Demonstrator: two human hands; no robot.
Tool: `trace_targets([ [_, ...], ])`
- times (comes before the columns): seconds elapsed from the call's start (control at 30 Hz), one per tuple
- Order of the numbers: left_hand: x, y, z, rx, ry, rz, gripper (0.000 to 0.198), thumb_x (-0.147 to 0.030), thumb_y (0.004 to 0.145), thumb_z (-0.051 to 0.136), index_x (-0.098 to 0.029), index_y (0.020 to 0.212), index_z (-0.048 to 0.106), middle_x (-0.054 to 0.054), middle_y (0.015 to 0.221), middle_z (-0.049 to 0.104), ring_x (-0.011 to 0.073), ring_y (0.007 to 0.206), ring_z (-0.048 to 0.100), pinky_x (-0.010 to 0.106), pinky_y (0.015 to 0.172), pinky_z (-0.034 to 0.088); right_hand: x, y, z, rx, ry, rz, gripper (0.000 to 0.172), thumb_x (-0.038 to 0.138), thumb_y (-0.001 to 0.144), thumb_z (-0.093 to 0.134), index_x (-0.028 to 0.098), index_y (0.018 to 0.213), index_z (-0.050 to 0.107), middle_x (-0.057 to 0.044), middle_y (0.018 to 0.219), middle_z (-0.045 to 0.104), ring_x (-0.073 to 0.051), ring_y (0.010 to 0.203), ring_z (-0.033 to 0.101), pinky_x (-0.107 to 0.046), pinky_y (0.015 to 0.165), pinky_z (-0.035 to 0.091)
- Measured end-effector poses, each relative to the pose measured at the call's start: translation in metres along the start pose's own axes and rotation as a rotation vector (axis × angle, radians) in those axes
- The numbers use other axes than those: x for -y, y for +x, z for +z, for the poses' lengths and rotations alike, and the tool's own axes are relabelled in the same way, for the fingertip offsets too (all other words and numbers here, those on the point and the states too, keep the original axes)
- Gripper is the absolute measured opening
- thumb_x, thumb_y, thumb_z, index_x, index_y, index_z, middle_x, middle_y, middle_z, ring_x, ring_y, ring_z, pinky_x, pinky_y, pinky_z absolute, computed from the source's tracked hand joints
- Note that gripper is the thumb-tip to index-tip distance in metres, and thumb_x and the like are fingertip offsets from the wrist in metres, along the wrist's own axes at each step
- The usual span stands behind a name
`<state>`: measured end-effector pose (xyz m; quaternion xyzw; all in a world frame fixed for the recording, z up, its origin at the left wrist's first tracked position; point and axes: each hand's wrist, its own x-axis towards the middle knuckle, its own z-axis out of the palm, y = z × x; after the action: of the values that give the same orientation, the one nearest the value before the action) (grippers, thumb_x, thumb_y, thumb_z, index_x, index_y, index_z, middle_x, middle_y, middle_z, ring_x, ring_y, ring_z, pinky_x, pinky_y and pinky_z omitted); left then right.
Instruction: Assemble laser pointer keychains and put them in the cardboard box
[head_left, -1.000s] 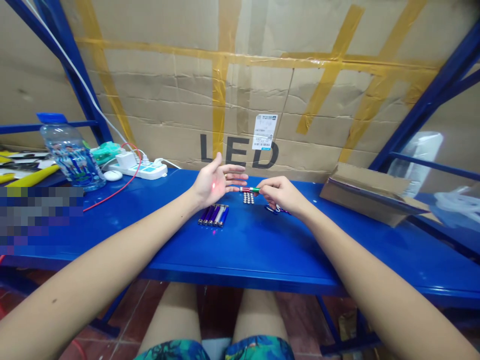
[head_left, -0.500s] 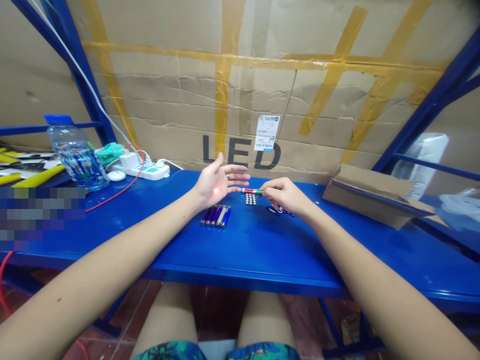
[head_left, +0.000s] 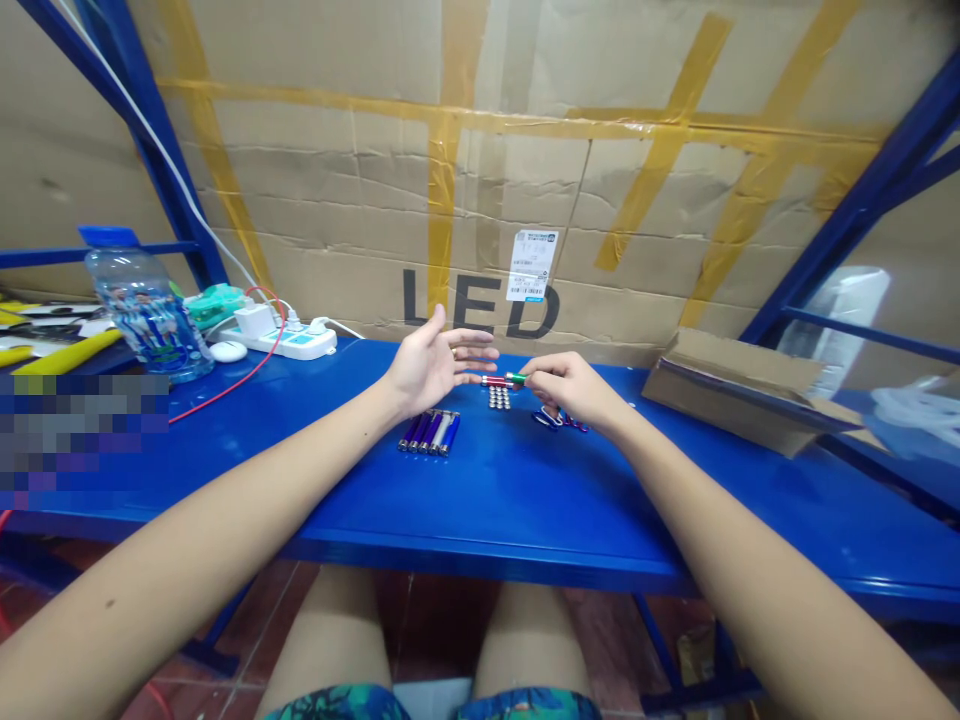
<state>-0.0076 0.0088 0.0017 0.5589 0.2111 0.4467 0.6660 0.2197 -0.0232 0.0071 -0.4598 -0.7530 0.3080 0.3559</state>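
Observation:
My left hand [head_left: 429, 368] is raised above the table, its palm turned toward the right and its fingers stretched out, with nothing in it. Between the pinched fingers of my right hand [head_left: 564, 385] is a slim green laser pointer [head_left: 516, 378], its end toward the left palm. A red metal tube [head_left: 495, 381] shows just left of it; whether it lies on the table I cannot tell. Small silver button cells [head_left: 499, 398] stand in rows below. Several purple, blue and silver tubes [head_left: 430, 433] lie side by side near my left wrist. Blue-purple metal clips [head_left: 551, 419] lie under my right hand.
The blue table [head_left: 480, 510] backs onto a large taped cardboard sheet [head_left: 360, 190]. At left are a water bottle [head_left: 150, 310], a white power strip [head_left: 304, 342] and a red cable [head_left: 225, 392]. An open cardboard box [head_left: 750, 395] stands at right.
The red light spot on my left palm has gone. Both hands stay nearly where they were, the right one still holding the green laser pointer.

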Motion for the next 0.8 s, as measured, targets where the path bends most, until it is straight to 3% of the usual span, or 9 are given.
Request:
trace_targets([
  [0.37,-0.002,-0.001,0.001,-0.008,0.042,0.037,0.074,-0.074,0.088,0.034,-0.013,0.109,0.07,0.018,0.109,0.073,0.0325,0.107,0.066,0.042,0.085,0.052,-0.005,0.002,-0.005,0.001,-0.031,-0.008,0.016,0.029,0.075,0.052,0.018,0.067,0.062,0.004,0.051,0.046,-0.011,0.043,0.044,-0.028,0.047,0.038],
  [0.5,-0.005,0.001,0.001,-0.066,0.016,0.035,0.072,-0.072,0.09,0.032,-0.013,0.101,0.071,0.017,0.102,0.074,0.0291,0.098,0.068,0.038,0.079,0.052,-0.019,0.018,-0.016,-0.011,-0.168,0.025,0.021,0.029,0.08,0.051,0.016,0.079,0.068,0.002,0.056,0.054,-0.013,0.048,0.048,-0.028,0.052,0.04],
  [0.63,-0.006,0.002,0.0,-0.16,0.011,0.036,0.062,-0.066,0.093,0.037,-0.013,0.09,0.071,0.013,0.088,0.072,0.0229,0.082,0.067,0.033,0.07,0.05,-0.037,0.051,-0.028,-0.068,-0.441,-0.036,0.024,0.025,0.085,0.055,0.014,0.09,0.076,-0.009,0.087,0.074,-0.022,0.079,0.063,-0.033,0.076,0.047],
  [0.8,-0.006,0.003,-0.003,-0.211,0.043,0.05,0.055,-0.06,0.094,0.043,-0.013,0.084,0.07,0.011,0.078,0.069,0.0187,0.071,0.063,0.03,0.065,0.048,-0.054,0.089,-0.022,0.031,-0.548,0.017,0.031,0.017,0.089,0.057,0.013,0.113,0.076,-0.016,0.118,0.073,-0.029,0.102,0.067,-0.038,0.09,0.047],
])
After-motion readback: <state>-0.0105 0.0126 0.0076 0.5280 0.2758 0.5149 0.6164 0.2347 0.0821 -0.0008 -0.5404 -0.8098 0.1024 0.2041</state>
